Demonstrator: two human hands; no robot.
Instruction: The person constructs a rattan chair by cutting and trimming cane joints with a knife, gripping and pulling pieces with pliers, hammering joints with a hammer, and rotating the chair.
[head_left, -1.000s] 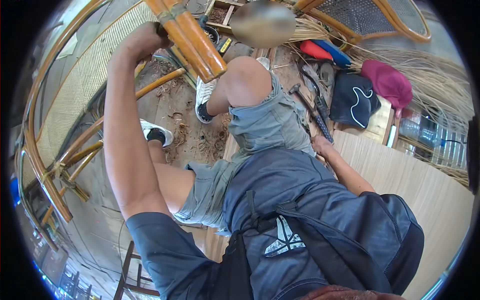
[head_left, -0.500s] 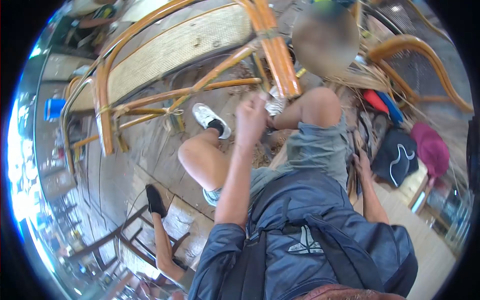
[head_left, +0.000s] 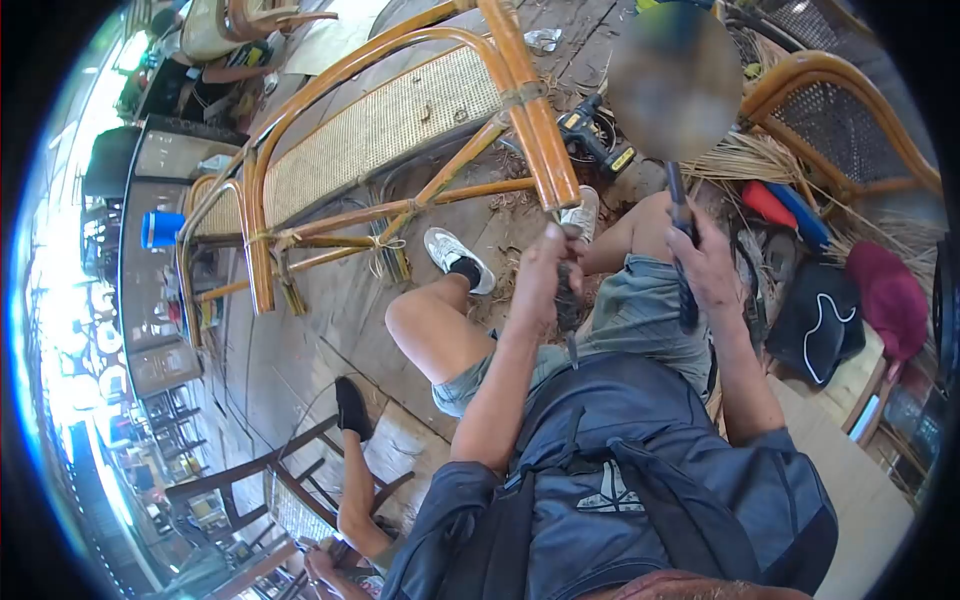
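Observation:
Just below the end of a rattan chair leg [head_left: 556,165], my left hand [head_left: 540,280] is closed around a short dark tool with a narrow tip [head_left: 567,312], which points back toward my body. My right hand [head_left: 708,265] grips a long dark bar-like tool [head_left: 687,300] over my right thigh. That tool sticks out past both sides of the fist, and its upper end overlaps a blurred round patch. The rattan chair with its woven cane panel [head_left: 385,120] lies tipped over in front of me, its joints bound with strips.
A yellow-and-black cordless drill [head_left: 600,145] lies beyond the chair leg. To the right are loose strips [head_left: 740,160], a red object [head_left: 768,204], a black cap [head_left: 815,320] and a maroon cap [head_left: 888,300]. Another person's leg [head_left: 357,485] extends at lower left near a dark wooden chair [head_left: 240,465].
My right hand has come up from beside my right thigh and now holds the long dark tool. My left hand has shifted away from the chair leg's end, and the view has moved slightly.

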